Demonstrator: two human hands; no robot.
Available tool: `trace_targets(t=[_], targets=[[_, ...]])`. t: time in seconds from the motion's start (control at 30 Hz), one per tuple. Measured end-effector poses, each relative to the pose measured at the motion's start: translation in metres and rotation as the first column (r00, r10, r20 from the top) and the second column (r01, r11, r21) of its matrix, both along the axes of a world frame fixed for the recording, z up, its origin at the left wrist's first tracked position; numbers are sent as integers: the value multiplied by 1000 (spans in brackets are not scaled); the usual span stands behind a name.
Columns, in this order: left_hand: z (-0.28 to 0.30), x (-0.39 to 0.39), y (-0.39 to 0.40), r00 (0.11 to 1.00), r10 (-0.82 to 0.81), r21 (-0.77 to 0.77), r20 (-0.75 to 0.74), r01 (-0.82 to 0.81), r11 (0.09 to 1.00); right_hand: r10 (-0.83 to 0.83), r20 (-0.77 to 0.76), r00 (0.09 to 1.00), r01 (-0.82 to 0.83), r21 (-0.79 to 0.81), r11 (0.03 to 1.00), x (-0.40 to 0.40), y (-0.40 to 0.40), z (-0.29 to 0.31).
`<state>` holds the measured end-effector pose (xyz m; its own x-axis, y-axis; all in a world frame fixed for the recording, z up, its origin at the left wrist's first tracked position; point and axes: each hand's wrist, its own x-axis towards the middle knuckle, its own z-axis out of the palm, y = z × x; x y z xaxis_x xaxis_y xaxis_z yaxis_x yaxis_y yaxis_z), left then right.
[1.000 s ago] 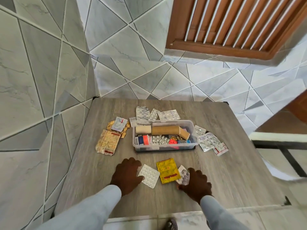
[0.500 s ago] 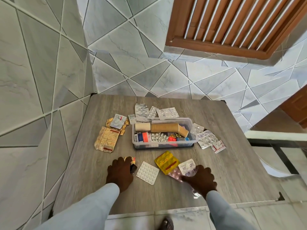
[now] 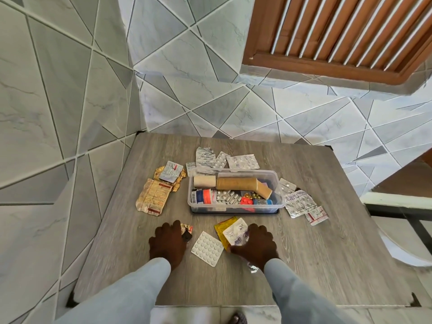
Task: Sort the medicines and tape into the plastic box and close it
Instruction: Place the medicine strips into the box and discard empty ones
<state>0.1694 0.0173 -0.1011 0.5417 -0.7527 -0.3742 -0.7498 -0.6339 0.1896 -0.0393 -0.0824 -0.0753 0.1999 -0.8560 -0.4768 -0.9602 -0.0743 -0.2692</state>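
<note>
Right hand [image 3: 256,244] now grips a silver pill strip [image 3: 235,231] over the yellow sachet [image 3: 222,228] | left hand [image 3: 167,242] has closed on a crumpled foil packet [image 3: 187,231] | open plastic box [image 3: 236,208] waits just beyond on the counter [image 3: 327,265], tape rolls [image 3: 236,183] already inside | white blister sheet [image 3: 207,249] lies untouched between the hands | gathering underway.

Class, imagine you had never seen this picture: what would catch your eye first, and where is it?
The clear plastic box at the table's centre, with tan tape rolls along its back, stands out first. Blister packs lie scattered around it. Nearer, the left hand grips a crumpled wrapper, and the right hand holds a silver sachet.
</note>
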Motion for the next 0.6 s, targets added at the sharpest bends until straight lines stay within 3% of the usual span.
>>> trace_targets(t=[0.17,0.3,0.6], targets=[[-6,-5,-2,997,41,-22,-60,-42,999,-7,0,1000,7,5,1000,12,-1,-13],[-8,0,-2,957,139,-50,-255,-157,986,-35,12,999,35,28,999,17,-7,-14],[-8,17,1,808,308,-108,-503,-413,904,-140,284,948,106,133,985,20,-19,-1]])
